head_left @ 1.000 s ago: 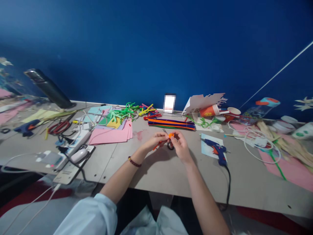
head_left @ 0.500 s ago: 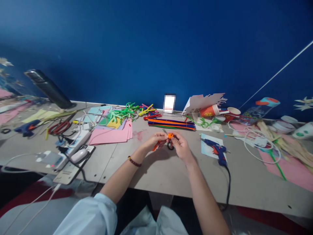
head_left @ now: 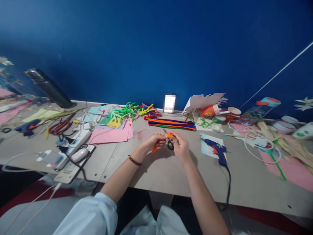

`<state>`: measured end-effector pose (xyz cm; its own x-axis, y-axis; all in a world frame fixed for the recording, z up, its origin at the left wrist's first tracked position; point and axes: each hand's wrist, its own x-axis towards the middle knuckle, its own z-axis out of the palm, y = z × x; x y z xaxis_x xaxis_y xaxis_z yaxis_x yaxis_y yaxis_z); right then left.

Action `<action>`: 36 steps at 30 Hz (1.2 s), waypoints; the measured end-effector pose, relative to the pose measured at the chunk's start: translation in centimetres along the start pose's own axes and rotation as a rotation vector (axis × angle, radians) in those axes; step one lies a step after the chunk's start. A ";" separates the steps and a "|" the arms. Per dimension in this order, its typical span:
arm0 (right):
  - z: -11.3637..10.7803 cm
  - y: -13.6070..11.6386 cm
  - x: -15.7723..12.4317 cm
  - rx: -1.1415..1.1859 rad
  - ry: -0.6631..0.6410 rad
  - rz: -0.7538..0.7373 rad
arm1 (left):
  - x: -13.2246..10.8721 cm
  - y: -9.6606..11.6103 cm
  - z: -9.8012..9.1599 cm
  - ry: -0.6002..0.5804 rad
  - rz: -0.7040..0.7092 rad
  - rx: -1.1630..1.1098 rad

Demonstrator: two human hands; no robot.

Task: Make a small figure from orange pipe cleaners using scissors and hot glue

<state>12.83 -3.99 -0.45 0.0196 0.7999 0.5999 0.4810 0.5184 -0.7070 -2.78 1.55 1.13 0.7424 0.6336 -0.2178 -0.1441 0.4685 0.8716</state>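
Observation:
My left hand (head_left: 158,140) and my right hand (head_left: 179,143) meet over the middle of the table, fingertips pinched together. Between them is an orange pipe cleaner (head_left: 170,134), bunched into a small coil at the top. Its loose tail hangs below the left fingers. A pair of scissors (head_left: 170,145) with black handles shows between and behind the hands, its blade tip pointing up and left; the fingers hide its middle. Just beyond lies a bundle of pipe cleaners (head_left: 171,123) in orange, purple and green.
On the right, a blue glue gun (head_left: 216,150) rests on a light blue sheet. Pink paper (head_left: 110,135), green pipe-cleaner pieces (head_left: 124,112) and a power strip (head_left: 73,148) are on the left. A phone (head_left: 169,103) leans on the wall. Paper cups (head_left: 210,111) lie at back right.
The fingers have shifted slightly around the orange pipe cleaner, and its coil is turned a little. More of the scissors' black handle shows. Everything else stays put.

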 end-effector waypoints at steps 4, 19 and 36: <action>0.4 0.3 -0.3 -0.052 0.113 0.022 | -0.1 0.1 0.3 0.027 0.052 0.010; 0.3 -0.6 -0.3 -0.132 0.212 -0.089 | -0.5 0.4 0.8 0.053 0.080 0.047; 0.1 -0.6 -0.2 -0.055 0.200 -0.077 | -0.6 0.6 0.8 0.071 0.127 0.128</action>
<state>12.50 -4.41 -0.19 0.1516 0.6801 0.7172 0.5351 0.5536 -0.6381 -2.80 0.98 2.15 0.6751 0.7263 -0.1291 -0.1459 0.3030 0.9417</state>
